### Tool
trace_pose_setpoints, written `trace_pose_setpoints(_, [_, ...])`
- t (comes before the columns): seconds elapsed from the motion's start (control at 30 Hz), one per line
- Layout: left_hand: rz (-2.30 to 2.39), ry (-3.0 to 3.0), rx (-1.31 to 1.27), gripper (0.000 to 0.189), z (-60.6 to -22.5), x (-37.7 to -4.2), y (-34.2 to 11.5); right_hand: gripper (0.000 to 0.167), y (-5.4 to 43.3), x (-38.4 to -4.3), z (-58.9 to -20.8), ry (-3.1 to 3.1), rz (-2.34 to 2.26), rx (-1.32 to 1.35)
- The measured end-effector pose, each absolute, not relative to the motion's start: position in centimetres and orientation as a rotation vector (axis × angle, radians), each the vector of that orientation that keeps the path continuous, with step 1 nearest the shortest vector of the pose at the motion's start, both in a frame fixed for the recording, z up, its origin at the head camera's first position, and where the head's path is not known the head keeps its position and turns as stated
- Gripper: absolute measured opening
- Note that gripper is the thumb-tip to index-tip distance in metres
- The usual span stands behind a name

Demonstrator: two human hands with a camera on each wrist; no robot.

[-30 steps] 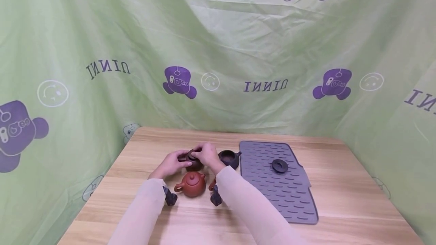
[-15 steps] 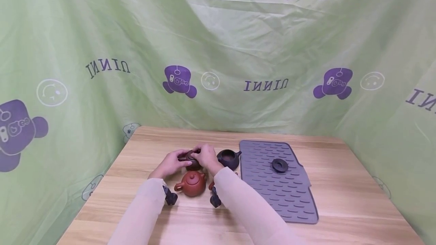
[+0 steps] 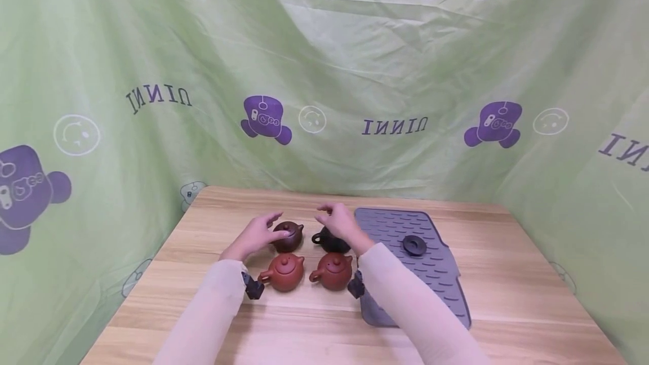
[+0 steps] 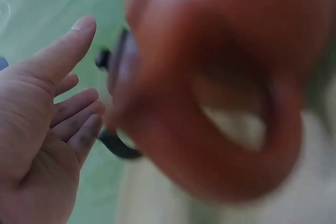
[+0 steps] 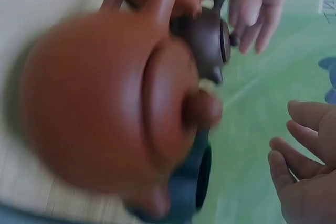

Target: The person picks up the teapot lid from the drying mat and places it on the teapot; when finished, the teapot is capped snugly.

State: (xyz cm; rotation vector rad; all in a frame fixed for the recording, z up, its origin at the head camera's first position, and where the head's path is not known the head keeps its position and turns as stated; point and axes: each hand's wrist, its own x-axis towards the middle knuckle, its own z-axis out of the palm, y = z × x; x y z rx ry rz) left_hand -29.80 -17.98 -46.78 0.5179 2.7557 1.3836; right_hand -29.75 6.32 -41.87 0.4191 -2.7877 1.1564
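Observation:
My left hand [image 3: 256,235] is beside the dark brown teapot [image 3: 290,241], fingers loosely spread and holding nothing. That pot has its lid on; its knob shows in the right wrist view, where the fingers of the left hand [image 5: 257,9] are close to it. Over the black teapot [image 3: 327,242] hovers my right hand [image 3: 342,223], relaxed and holding nothing, hiding part of the pot. The right wrist view shows the black pot's open mouth. Two lidded reddish teapots stand nearer me, a left one [image 3: 287,274] and a right one [image 3: 336,272].
A grey ridged mat [image 3: 392,224] lies right of the teapots, with a round black lid [image 3: 414,245] on it. The wooden table [image 3: 299,337] is backed by a green printed cloth [image 3: 329,168]. Blurred reddish pots fill much of both wrist views.
My right hand has let go of the brown teapot's lid and moved right, over the black teapot. My left hand has drawn slightly back from the brown pot. The right reddish pot is now uncovered.

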Motion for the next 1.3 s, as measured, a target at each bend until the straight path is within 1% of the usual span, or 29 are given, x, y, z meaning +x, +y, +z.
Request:
trace_pose_setpoints(0.1, [1.369, 2.771, 0.617, 0.067, -45.6, -29.7, -16.8, 0.027, 8.5, -29.6, -42.1, -2.773, 1.103, 0.384])
trace_pose_setpoints(0.2, [1.327, 2.787, 0.657, 0.062, -44.9, -29.7, -15.5, 0.025, 10.5, -29.3, -42.5, -2.755, 1.092, 0.352])
trace_pose_setpoints(0.4, [1.208, 2.8, 0.687, 0.06, -44.6, -29.6, -13.1, 0.021, 14.0, -28.7, -43.1, -2.759, 1.078, 0.257])
trace_pose_setpoints(0.53, [1.141, 2.782, 0.71, 0.057, -44.5, -29.5, -11.6, 0.023, 16.0, -28.2, -43.4, -2.771, 1.076, 0.205])
trace_pose_setpoints(0.73, [1.098, 2.759, 0.672, 0.057, -44.5, -29.3, -9.7, 0.022, 18.7, -27.5, -44.0, -2.779, 1.117, 0.077])
trace_pose_setpoints(0.93, [1.007, 2.772, 0.708, 0.057, -44.9, -29.6, -8.1, 0.025, 21.3, -26.9, -44.5, -2.776, 1.085, 0.023])
trace_pose_setpoints(1.13, [0.986, 2.779, 0.657, 0.059, -45.6, -30.1, -7.5, 0.025, 24.1, -26.7, -45.6, -2.763, 1.043, -0.031])
trace_pose_setpoints(1.3, [1.029, 2.772, 0.616, 0.06, -46.2, -30.2, -7.5, 0.029, 26.0, -26.4, -46.3, -2.774, 1.068, -0.074])
